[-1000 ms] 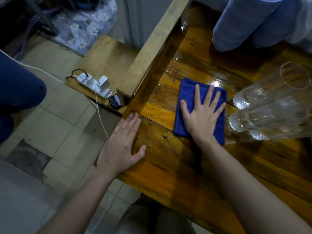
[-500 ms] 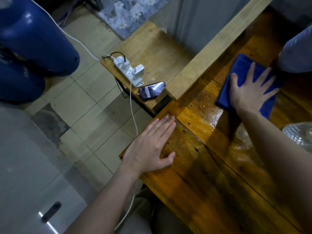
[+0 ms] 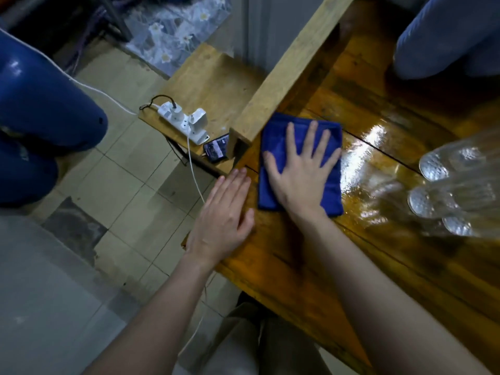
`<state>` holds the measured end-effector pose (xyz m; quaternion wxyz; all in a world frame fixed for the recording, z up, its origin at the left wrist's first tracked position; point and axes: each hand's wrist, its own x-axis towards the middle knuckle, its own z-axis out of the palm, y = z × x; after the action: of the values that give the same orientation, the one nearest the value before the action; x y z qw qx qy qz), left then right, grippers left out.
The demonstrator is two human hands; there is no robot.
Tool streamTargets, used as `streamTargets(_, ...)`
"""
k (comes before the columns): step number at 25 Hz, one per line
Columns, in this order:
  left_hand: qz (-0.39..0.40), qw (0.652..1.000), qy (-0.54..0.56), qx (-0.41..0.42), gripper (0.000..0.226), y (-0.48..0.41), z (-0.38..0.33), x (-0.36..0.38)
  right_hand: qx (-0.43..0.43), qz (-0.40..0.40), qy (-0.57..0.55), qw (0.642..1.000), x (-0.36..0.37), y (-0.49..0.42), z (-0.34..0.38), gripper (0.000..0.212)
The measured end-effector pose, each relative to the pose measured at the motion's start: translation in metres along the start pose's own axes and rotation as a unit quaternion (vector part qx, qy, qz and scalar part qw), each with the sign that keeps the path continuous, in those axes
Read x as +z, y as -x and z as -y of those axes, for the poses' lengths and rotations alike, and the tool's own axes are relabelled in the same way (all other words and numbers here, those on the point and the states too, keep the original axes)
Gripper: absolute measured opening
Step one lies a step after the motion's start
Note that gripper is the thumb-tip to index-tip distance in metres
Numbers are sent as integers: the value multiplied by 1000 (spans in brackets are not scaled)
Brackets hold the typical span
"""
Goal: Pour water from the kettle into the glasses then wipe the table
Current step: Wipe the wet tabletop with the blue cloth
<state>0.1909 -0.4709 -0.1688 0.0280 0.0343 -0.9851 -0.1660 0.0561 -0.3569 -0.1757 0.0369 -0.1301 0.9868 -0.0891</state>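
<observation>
Blue cloth [image 3: 273, 147], folded to a rough rectangle, flat on wet wooden table [image 3: 378, 147] near its left edge, top left corner touching end of light wood beam [image 3: 286, 71]. Right hand [image 3: 300, 171] pressed palm-down on cloth, fingers spread and flat, not gripping, just pressing. Left hand [image 3: 224, 215] flat on table's left edge just beside cloth, fingers extended and together, holding nothing.

Table surface glossy with water, bright glare streaks right of cloth. Three clear glasses [image 3: 443, 190] clustered at right edge of view, well apart from cloth, blurred; cannot tell fill level. Kettle not seen.

Lower wooden shelf [image 3: 208, 77] left of beam carrying white power strip [image 3: 184, 123] with plugs and adapter in it, white cable [image 3: 193, 171] dropping toward tiled floor [image 3: 121, 185]. Phone [image 3: 216, 150] with lit screen at shelf's near corner, partly hidden behind beam end. Large blue plastic bottle [image 3: 40, 104] on floor at left. Pale blue rounded thing [image 3: 446, 36] at table's far right, unclear what. Floral fabric [image 3: 176, 31] at top. Beam end sits right against cloth's far left corner; glasses bound wet area on right.
</observation>
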Motion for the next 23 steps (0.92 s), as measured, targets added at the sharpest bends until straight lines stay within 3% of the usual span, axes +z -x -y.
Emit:
streamTargets(11,-15,1000,-3,6,53,2,-3,-3,-52,30,-1,998,-17,139,-73,74)
streamTargets(19,4,996,-93,15,53,7,-11,-4,12,44,28,999,-41,208,-176,72)
streamTargets(23,64,978,-97,175,60,8,-5,-7,-5,68,35,997,-50,221,-214,74)
